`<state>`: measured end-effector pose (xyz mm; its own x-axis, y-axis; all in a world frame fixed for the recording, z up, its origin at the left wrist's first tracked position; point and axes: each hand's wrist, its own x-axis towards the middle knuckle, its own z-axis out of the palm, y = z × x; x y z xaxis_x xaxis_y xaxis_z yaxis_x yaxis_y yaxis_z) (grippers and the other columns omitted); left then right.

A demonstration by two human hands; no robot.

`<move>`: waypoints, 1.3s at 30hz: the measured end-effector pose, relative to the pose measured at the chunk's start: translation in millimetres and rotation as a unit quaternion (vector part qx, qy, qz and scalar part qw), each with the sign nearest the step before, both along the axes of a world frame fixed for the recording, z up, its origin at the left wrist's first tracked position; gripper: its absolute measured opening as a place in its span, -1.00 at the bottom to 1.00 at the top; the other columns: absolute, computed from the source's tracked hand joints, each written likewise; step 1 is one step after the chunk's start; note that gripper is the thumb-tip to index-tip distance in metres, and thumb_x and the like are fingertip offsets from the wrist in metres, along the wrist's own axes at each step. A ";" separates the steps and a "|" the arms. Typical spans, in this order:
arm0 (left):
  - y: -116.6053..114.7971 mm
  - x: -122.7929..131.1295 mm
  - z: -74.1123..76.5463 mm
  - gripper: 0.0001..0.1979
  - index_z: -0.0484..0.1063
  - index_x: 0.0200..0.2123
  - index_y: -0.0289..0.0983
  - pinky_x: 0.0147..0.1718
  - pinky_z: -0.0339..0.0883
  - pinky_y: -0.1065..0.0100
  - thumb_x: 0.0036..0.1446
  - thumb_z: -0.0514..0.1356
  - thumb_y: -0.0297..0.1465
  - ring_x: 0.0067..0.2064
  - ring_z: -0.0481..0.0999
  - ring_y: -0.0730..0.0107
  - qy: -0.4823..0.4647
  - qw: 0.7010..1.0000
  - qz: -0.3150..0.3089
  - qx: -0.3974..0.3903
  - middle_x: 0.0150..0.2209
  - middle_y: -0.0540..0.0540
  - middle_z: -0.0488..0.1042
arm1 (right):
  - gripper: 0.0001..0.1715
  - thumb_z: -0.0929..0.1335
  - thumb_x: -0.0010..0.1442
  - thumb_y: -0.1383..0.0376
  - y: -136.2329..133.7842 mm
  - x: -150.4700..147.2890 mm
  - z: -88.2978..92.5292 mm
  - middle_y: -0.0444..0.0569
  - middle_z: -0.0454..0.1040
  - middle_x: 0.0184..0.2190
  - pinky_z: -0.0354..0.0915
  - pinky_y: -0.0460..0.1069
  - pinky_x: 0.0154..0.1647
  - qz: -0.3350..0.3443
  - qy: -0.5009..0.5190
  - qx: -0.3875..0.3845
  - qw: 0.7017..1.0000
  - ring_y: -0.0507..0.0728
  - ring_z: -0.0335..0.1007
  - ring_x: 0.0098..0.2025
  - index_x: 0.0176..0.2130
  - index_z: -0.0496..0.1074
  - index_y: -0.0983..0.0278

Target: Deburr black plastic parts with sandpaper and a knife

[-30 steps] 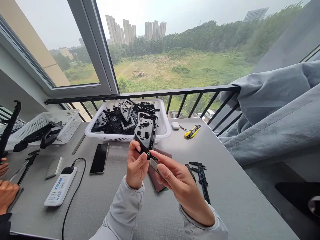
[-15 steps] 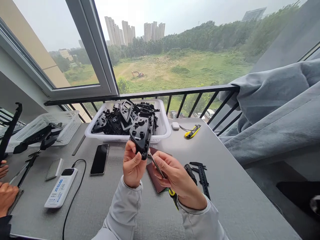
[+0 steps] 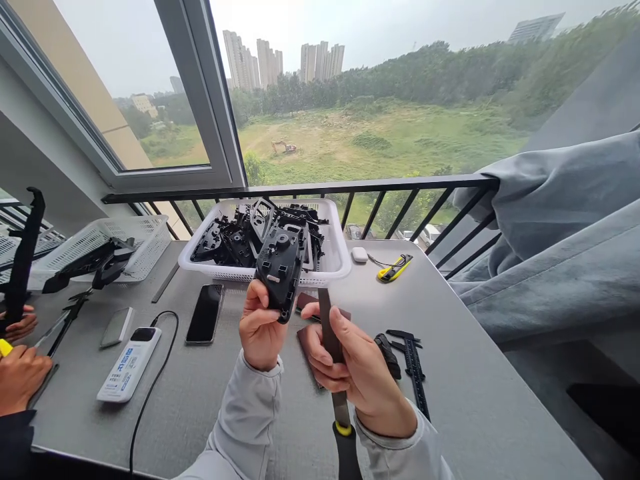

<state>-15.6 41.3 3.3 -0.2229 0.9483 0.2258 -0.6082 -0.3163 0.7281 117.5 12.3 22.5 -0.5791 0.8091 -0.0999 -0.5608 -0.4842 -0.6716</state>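
My left hand [image 3: 260,327] grips a black moulded plastic part [image 3: 280,270], with the part's ribbed, bossed face turned up and tilted. My right hand [image 3: 353,373] closes around a hand tool [image 3: 341,407] with a black handle, a yellow collar and a long, flat, dark blade. The blade points up and stands just right of the part's lower end, apparently not touching it. Beneath my hands, a reddish-brown sheet of abrasive paper [image 3: 307,347] lies on the grey table [image 3: 280,427], partly hidden.
A white basket [image 3: 265,275] of black plastic parts sits behind my hands. A phone [image 3: 205,313], a power bank [image 3: 129,363], a caliper [image 3: 415,367] and a yellow utility knife [image 3: 395,267] lie nearby. At far left are a co-worker's hands [image 3: 20,373] and another white basket [image 3: 100,247].
My right hand has turned the tool, so the handle now points down toward me and the blade stands upright. The black part has tilted slightly in my left hand, and the whole view has shifted slightly.
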 end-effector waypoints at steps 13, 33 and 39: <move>-5.7 -5.6 7.7 -0.73 -0.02 -0.57 -0.23 -0.64 0.11 0.45 -0.26 0.13 -0.44 -0.56 0.19 0.50 0.024 0.999 0.033 0.013 -0.55 0.02 0.20 | -0.54 0.34 0.15 -0.10 -5.9 -11.3 -2.8 -0.35 0.09 -0.65 -0.24 -0.24 -0.77 0.136 -0.066 -0.029 0.988 -0.16 -0.33 -0.72 -0.30 0.24 0.22; -100.0 10.1 26.5 -0.77 0.07 -0.64 -0.26 -0.52 0.11 0.42 -0.38 0.14 -0.52 -0.52 0.24 0.49 -0.005 0.997 -0.071 -0.009 -0.55 0.02 0.32 | -0.45 0.37 0.08 -0.16 -116.6 -0.3 8.2 -0.32 0.13 -0.68 -0.31 -0.22 -0.78 0.040 -0.100 0.020 0.994 -0.19 -0.31 -0.75 -0.35 0.32 0.28; -148.6 6.6 13.8 -0.72 0.10 -0.66 -0.28 -0.46 0.11 0.41 -0.39 0.22 -0.54 -0.47 0.27 0.49 -0.002 0.995 -0.087 -0.040 -0.50 0.01 0.33 | -0.43 0.39 0.04 -0.17 -155.3 -1.5 3.0 -0.24 0.29 -0.57 -0.32 -0.20 -0.77 -0.140 -0.051 0.016 0.989 -0.21 -0.30 -0.74 -0.29 0.36 0.27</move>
